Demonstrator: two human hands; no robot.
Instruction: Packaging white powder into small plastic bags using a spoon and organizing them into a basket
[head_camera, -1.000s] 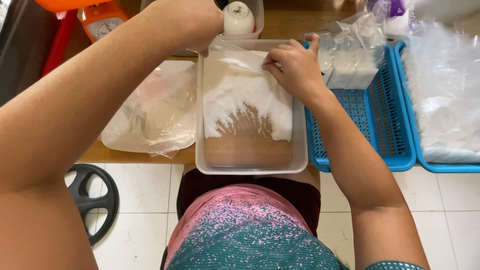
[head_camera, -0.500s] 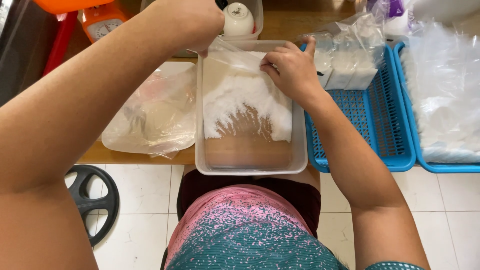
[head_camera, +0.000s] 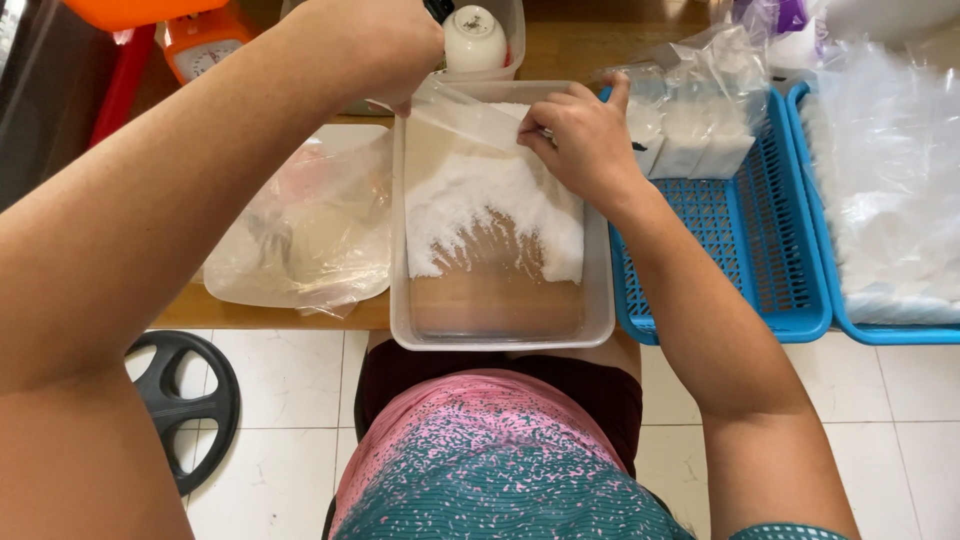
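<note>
A small clear plastic bag (head_camera: 470, 115) is stretched between both hands above the far end of a clear rectangular tub (head_camera: 598, 300). My left hand (head_camera: 375, 45) grips the bag's left end from above. My right hand (head_camera: 585, 135) pinches its right end. White granular powder (head_camera: 480, 205) lies heaped in the far half of the tub, and its near half shows bare bottom.
A blue slotted basket (head_camera: 740, 250) to the right holds several filled clear bags (head_camera: 690, 125). A second blue basket (head_camera: 900, 200) holds plastic sheets. A plastic-covered tray (head_camera: 300, 225) lies to the left, a white cup (head_camera: 475, 40) behind the tub, an orange scale (head_camera: 200, 50) far left.
Both hands have shifted slightly and the bag is now pulled out flatter between them, over the tub's far end.
</note>
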